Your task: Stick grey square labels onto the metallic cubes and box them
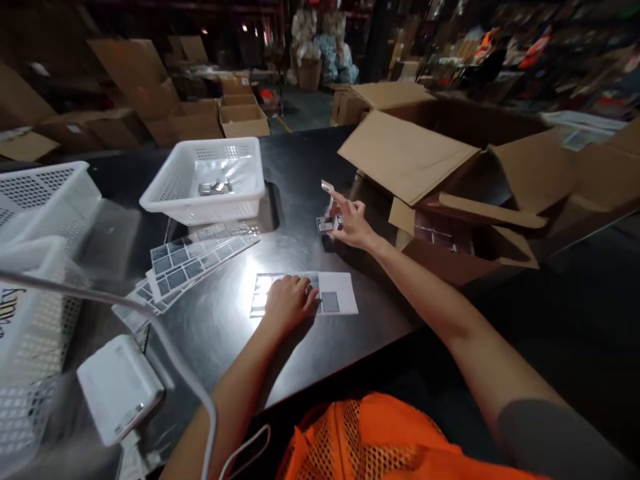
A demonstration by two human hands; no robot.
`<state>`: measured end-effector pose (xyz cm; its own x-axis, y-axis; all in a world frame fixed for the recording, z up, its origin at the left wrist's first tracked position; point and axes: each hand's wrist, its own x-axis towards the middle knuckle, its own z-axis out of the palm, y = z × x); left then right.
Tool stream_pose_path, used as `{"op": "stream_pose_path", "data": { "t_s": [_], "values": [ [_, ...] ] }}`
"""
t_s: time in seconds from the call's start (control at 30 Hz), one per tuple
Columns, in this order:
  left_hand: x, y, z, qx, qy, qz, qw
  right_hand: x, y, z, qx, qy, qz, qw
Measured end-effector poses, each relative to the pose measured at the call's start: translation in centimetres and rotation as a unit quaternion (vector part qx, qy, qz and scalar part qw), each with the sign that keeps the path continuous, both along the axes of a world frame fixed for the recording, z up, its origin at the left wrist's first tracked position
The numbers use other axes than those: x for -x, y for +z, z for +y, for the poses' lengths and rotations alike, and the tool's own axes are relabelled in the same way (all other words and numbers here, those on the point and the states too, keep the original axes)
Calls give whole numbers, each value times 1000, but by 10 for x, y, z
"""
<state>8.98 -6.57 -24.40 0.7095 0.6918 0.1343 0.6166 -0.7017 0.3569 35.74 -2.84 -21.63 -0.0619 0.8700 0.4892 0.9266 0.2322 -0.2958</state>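
Head view. Your left hand (289, 300) lies palm down on one label sheet (336, 296) near the table's front edge, fingers pressed flat on it, grasping nothing. That sheet is mostly white at its right end, with one grey label still showing there.

Your right hand (353, 223) is lifted just above the black table (295, 177), further back and to the right, pinching a small packet (327, 223) between thumb and fingers. A thin shiny strip rises from the hand; whether it is a peeled backing or part of the packet is hard to tell through the blur.

Count: one sheet under the left hand; a fanned stack of label sheets (187, 263) to its left, perhaps three or four, overlapping. One white basket (207, 177) behind the stack, holding a few shiny packets. Two more white baskets (37, 200) at the far left edge, one behind the other. One white device (119, 387) at front left, with a cable arching over it. One open cardboard box (465, 200) on the right, flaps spread, its near flap close to your right hand.

Open room: bare tabletop between the two hands and between the sheet and the front edge. The right side is crowded by box flaps; the left by baskets.
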Motion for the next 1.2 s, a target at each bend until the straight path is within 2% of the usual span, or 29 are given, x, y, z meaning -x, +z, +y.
{"op": "stream_pose_path", "data": {
  "t_s": [0.07, 0.1, 0.13, 0.2, 0.23, 0.27, 0.33, 0.37, 0.43, 0.5, 0.57, 0.67, 0.77, 0.87, 1.03, 1.2],
  "values": [
    [-1, -3, 4, 99, 69, -111, 986, 18, -6, -25, -53, 29, 7, 998],
    [-2, -3, 6, 181, 102, -193, 959, 28, -10, -38, -61, 40, 6, 997],
    [-2, -3, 7, 268, 123, -279, 914, 38, -15, -50, -59, 52, 4, 997],
    [-1, -1, 8, 403, 117, -399, 815, 55, -22, -69, -51, 87, 3, 995],
    [-1, 1, 8, 428, 101, -421, 793, 61, -23, -75, -56, 117, 8, 992],
    [-1, 3, 7, 431, 90, -427, 790, 66, -23, -80, -66, 151, 22, 986],
    [-1, 8, 4, 392, 92, -417, 815, 69, -20, -86, -99, 210, 91, 968],
    [-2, 9, 2, 356, 98, -414, 832, 68, -18, -87, -119, 218, 145, 958],
    [-2, 9, -1, 285, 99, -413, 860, 63, -14, -89, -145, 191, 268, 933],
    [-4, 2, -3, 239, 83, -419, 872, 58, -13, -91, -146, 149, 378, 902],
    [-8, -9, -4, 222, 78, -418, 877, 55, -13, -92, -105, 118, 469, 869],
    [-16, -26, -7, 240, 84, -404, 879, 56, -14, -93, 11, 83, 564, 821],
    [-21, -37, -9, 265, 81, -392, 877, 56, -13, -95, 148, 96, 595, 784],
    [-21, -41, -8, 250, 64, -381, 888, 53, -12, -98, 230, 107, 591, 765],
    [-17, -37, -8, 218, 13, -357, 908, 51, -14, -101, 283, 80, 577, 762],
    [-17, -27, -9, 194, -19, -334, 922, 51, -14, -103, 289, 73, 570, 766]
  ]
}}
